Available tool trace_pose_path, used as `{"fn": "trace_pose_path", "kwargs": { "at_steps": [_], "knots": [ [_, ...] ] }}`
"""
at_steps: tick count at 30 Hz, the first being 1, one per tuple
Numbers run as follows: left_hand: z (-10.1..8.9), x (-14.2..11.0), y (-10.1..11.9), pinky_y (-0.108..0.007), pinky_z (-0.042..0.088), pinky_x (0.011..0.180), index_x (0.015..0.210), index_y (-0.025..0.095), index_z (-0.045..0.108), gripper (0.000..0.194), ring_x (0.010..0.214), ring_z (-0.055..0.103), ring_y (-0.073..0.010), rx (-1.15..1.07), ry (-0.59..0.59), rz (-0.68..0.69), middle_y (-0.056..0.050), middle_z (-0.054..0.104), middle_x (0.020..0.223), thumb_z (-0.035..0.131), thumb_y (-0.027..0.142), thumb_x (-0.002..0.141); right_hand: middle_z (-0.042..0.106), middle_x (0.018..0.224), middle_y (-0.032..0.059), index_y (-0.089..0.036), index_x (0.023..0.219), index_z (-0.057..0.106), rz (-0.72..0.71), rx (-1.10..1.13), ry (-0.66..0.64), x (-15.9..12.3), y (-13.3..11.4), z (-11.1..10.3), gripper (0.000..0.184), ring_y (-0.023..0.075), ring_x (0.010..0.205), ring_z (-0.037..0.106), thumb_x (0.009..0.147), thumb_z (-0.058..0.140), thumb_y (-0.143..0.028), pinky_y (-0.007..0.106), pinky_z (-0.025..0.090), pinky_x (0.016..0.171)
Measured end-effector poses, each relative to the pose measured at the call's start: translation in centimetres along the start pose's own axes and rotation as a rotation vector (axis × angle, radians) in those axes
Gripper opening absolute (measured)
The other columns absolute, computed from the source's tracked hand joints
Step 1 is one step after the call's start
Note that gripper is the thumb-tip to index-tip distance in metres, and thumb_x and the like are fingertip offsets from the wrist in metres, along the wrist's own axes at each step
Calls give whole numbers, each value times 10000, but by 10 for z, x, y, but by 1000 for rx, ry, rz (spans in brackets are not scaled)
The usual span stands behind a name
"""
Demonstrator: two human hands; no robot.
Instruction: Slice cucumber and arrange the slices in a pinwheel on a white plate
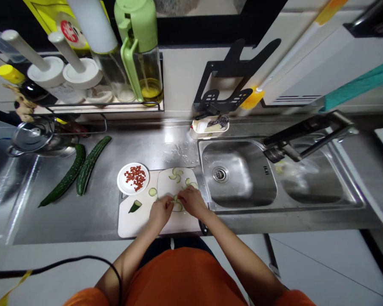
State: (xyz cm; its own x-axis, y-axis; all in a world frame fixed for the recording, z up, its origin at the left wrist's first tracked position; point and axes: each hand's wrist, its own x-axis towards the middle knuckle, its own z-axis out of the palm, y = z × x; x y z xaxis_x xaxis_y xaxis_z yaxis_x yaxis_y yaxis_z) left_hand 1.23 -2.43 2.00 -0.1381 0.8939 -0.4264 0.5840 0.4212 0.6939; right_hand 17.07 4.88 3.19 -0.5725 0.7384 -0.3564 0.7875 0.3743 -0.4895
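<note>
Over a white squarish plate (164, 178), my left hand (161, 211) and my right hand (193, 201) come close together with fingertips pinched. Both are at a small group of thin cucumber slices (179, 207) near the plate's front edge. More pale green cucumber slices (176, 174) lie in a curved pattern at the back of the plate, and others sit at its right edge. The plate rests on a white cutting board (130, 227). Left of my left hand are a single round cucumber slice (152, 192) and a cucumber end piece (135, 206).
A round white dish (120, 183) holds diced red pieces (135, 177). Two whole cucumbers (91, 163) lie at left. A black handle (203, 228) pokes out by the board's front right corner. The double sink (238, 204) with its faucet (300, 138) is at right; a condiment rack (115, 106) stands behind.
</note>
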Motion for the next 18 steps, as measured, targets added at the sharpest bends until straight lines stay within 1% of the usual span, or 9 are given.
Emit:
{"fn": "trace_pose_path", "kwargs": {
  "at_steps": [5, 10, 13, 18],
  "knots": [
    [3, -1, 6, -207, 389, 634, 915, 216, 674, 174, 643, 581, -110, 84, -48, 27, -2, 673, 739, 523, 235, 831, 684, 856, 34, -233, 874, 661, 2, -74, -30, -1, 2, 4, 187, 206, 1021, 471, 891, 476, -213, 314, 303, 785],
    [8, -1, 6, -228, 407, 719, 943, 228, 675, 192, 770, 610, -136, 176, -66, 29, -27, 695, 853, 508, 245, 851, 681, 877, 49, -226, 881, 659, -18, -123, -44, -1, 4, 7, 201, 215, 1033, 457, 901, 459, -218, 317, 297, 783],
    [9, 0, 7, -235, 408, 740, 939, 230, 674, 192, 793, 606, -143, 207, -71, 35, -32, 690, 860, 503, 247, 855, 677, 880, 51, -225, 881, 656, -23, -144, -35, -1, 5, 10, 199, 222, 1033, 451, 902, 458, -216, 324, 294, 783],
    [8, 0, 5, -255, 414, 770, 941, 231, 674, 200, 831, 607, -161, 195, -87, 51, -41, 686, 883, 494, 244, 855, 670, 866, 56, -218, 862, 647, -52, -163, -1, -1, 6, 16, 187, 235, 1014, 452, 897, 465, -200, 340, 292, 774]
  ]
}}
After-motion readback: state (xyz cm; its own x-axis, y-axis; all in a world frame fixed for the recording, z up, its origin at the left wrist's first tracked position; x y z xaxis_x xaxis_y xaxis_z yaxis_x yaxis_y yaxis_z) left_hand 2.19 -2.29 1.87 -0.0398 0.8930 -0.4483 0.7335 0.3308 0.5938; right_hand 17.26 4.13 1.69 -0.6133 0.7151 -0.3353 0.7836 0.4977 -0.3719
